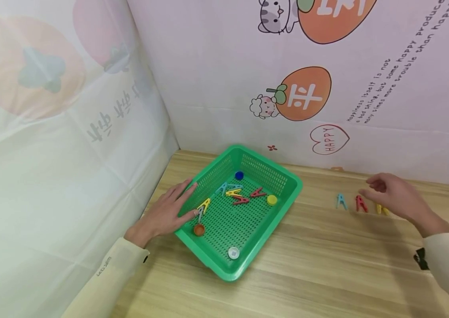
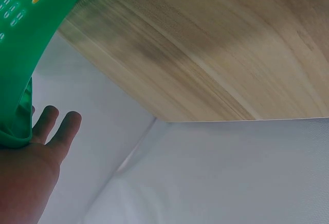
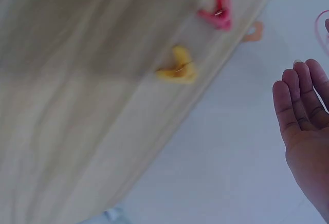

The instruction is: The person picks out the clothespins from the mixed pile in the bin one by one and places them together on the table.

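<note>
your left hand (image 1: pixel 166 214) lies flat with straight fingers against the left rim of the green basket (image 1: pixel 288 176), holding nothing. your right hand (image 1: pixel 393 196) hovers with relaxed, slightly spread fingers, empty, just above the yellow clip (image 1: pixel 381 209); the red clip (image 1: pixel 361 203) and blue clip (image 1: pixel 341 201) lie just beside it on the wooden table (image 1: pixel 327 265). advice: keep the basket braced, lower onto one clip only, pinch across its body, lift cleanly before crossing to the basket.
</note>
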### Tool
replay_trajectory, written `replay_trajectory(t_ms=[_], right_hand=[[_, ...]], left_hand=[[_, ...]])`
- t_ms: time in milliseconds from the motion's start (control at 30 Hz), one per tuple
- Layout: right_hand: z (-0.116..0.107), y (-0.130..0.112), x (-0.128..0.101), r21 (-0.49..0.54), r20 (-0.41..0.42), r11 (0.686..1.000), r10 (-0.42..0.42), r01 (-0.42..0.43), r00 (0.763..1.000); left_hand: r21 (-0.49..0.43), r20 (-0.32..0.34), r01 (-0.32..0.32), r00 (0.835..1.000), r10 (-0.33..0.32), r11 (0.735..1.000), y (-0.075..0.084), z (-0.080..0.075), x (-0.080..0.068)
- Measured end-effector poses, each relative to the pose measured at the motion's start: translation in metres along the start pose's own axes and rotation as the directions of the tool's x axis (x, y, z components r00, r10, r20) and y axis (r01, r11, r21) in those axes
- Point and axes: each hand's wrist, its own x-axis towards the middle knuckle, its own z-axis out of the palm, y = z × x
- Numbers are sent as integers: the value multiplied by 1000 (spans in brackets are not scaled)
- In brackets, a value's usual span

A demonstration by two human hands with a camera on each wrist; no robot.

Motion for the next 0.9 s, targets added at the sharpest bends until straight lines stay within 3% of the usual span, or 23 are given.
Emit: replay_trajectory(t_ms=[433, 767, 900], right_hand=[[0, -81, 27, 15, 8, 993, -119, 118, 993], [12, -128, 44, -21, -31, 955, -296, 296, 955], [16, -146, 51, -25, -8, 944, -329, 329, 944]], left_hand=[[10, 0, -4, 1000, 4, 1000, -1, 0, 0], [14, -8, -9, 1000, 9, 1000, -2, 1, 0], [8, -3, -3, 1000, 3, 1000, -2, 1, 0]])
